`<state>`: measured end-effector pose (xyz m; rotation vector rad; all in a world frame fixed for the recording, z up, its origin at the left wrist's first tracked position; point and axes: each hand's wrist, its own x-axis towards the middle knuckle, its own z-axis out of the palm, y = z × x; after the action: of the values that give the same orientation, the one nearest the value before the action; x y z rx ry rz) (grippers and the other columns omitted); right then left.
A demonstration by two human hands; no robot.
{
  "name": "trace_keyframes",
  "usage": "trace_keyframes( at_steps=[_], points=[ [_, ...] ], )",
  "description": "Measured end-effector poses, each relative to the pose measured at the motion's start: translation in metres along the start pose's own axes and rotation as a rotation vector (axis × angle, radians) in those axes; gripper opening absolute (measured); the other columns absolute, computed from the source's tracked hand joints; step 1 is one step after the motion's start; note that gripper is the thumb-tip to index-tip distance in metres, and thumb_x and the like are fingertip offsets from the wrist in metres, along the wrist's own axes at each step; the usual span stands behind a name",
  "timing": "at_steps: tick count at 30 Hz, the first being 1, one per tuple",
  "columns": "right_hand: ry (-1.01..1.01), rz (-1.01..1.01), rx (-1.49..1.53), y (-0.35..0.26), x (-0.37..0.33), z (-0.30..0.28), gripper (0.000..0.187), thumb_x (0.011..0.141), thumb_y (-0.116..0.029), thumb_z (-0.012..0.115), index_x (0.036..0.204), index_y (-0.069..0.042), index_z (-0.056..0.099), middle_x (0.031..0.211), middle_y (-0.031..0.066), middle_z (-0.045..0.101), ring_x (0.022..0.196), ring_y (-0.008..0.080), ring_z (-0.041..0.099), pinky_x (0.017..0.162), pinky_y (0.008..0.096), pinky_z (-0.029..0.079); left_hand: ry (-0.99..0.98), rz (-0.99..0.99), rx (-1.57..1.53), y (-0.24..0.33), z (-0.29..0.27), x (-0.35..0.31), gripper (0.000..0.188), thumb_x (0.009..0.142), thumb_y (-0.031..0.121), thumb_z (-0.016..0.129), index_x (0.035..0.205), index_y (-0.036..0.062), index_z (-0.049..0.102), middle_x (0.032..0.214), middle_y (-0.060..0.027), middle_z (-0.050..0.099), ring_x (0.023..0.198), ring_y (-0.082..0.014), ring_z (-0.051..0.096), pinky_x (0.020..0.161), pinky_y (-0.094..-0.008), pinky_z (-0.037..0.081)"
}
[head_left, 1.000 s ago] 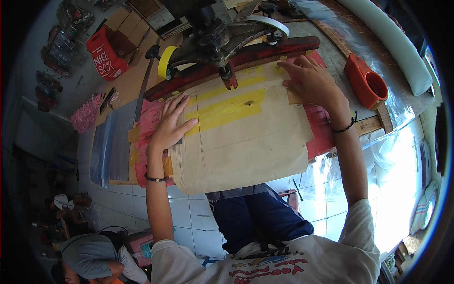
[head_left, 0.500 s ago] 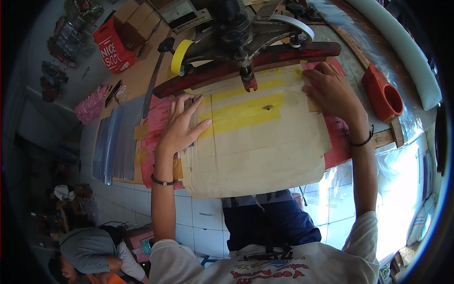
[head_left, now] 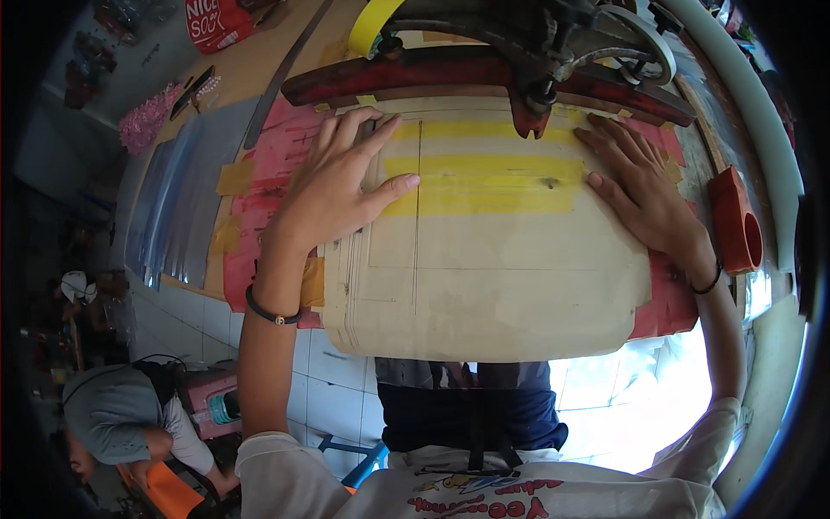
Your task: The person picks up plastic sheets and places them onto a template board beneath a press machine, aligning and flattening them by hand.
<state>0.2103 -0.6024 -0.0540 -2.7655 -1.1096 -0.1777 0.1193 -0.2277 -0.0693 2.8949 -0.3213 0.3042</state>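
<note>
A beige board-like sheet (head_left: 501,285) with yellow tape strips (head_left: 493,182) and drawn pencil lines lies on a red-covered table (head_left: 268,173). My left hand (head_left: 333,186) presses flat on its upper left part, fingers spread. Flat on the sheet's upper right edge rests my right hand (head_left: 640,190). A dark machine head (head_left: 536,52) on a red arm hangs over the sheet's far edge, its foot (head_left: 526,112) coming down between my hands.
A yellow tape roll (head_left: 372,26) sits behind the red arm. An orange-red cup-like holder (head_left: 735,225) stands at the right. Clear plastic sheets (head_left: 173,208) lie at the left edge. Another person (head_left: 121,424) crouches on the tiled floor at lower left.
The view has come closer to the table. Both hands stay flat on the sheet, which now reaches further under the machine's foot.
</note>
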Motion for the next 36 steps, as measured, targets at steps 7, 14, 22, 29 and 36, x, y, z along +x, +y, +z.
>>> trace_keyframes(
  at_steps=[7, 14, 22, 29, 36],
  points=[
    [-0.041, -0.002, 0.036, 0.014, 0.001, 0.001, 0.052, 0.104, -0.042, 0.049, 0.148, -0.013, 0.051, 0.158, 0.0175, 0.041, 0.149, 0.0413, 0.03, 0.123, 0.0527, 0.023, -0.007, -0.008, -0.011, 0.004, 0.003, 0.003, 0.081, 0.091, 0.058, 0.066, 0.147, 0.002, 0.05, 0.151, -0.0146, 0.043, 0.141, -0.0358, 0.036, 0.118, -0.0487, 0.033],
    [0.025, -0.034, -0.053, 0.029, 0.006, 0.01, 0.055, 0.104, -0.046, 0.048, 0.15, -0.016, 0.051, 0.161, 0.0149, 0.039, 0.152, 0.0359, 0.028, 0.124, 0.0499, 0.023, -0.011, -0.006, 0.046, 0.001, 0.007, 0.008, 0.085, 0.092, 0.06, 0.063, 0.15, 0.0002, 0.046, 0.152, -0.0145, 0.042, 0.141, -0.0351, 0.036, 0.118, -0.0474, 0.032],
    [0.077, 0.015, -0.082, 0.039, 0.012, 0.019, 0.058, 0.105, -0.052, 0.042, 0.151, -0.017, 0.05, 0.161, 0.0133, 0.039, 0.153, 0.0326, 0.029, 0.124, 0.0472, 0.024, -0.002, -0.036, 0.043, 0.003, 0.008, 0.012, 0.086, 0.092, 0.061, 0.061, 0.15, -0.0003, 0.045, 0.154, -0.0161, 0.043, 0.138, -0.0358, 0.038, 0.118, -0.0472, 0.031],
    [0.037, 0.028, 0.058, 0.032, 0.001, 0.007, 0.058, 0.105, -0.048, 0.047, 0.151, -0.012, 0.048, 0.16, 0.0154, 0.041, 0.151, 0.0346, 0.032, 0.123, 0.0468, 0.026, -0.01, -0.033, 0.02, 0.007, 0.004, 0.008, 0.085, 0.092, 0.059, 0.064, 0.149, -0.0018, 0.046, 0.152, -0.0169, 0.044, 0.137, -0.0361, 0.04, 0.118, -0.047, 0.032],
    [0.048, 0.013, -0.013, 0.035, -0.002, 0.01, 0.06, 0.105, -0.046, 0.047, 0.151, -0.009, 0.047, 0.16, 0.0141, 0.04, 0.151, 0.0332, 0.032, 0.124, 0.0452, 0.026, 0.016, -0.02, 0.047, 0.007, 0.004, 0.009, 0.081, 0.093, 0.054, 0.064, 0.148, -0.0026, 0.047, 0.152, -0.016, 0.044, 0.135, -0.036, 0.041, 0.116, -0.0458, 0.035]
  ],
)
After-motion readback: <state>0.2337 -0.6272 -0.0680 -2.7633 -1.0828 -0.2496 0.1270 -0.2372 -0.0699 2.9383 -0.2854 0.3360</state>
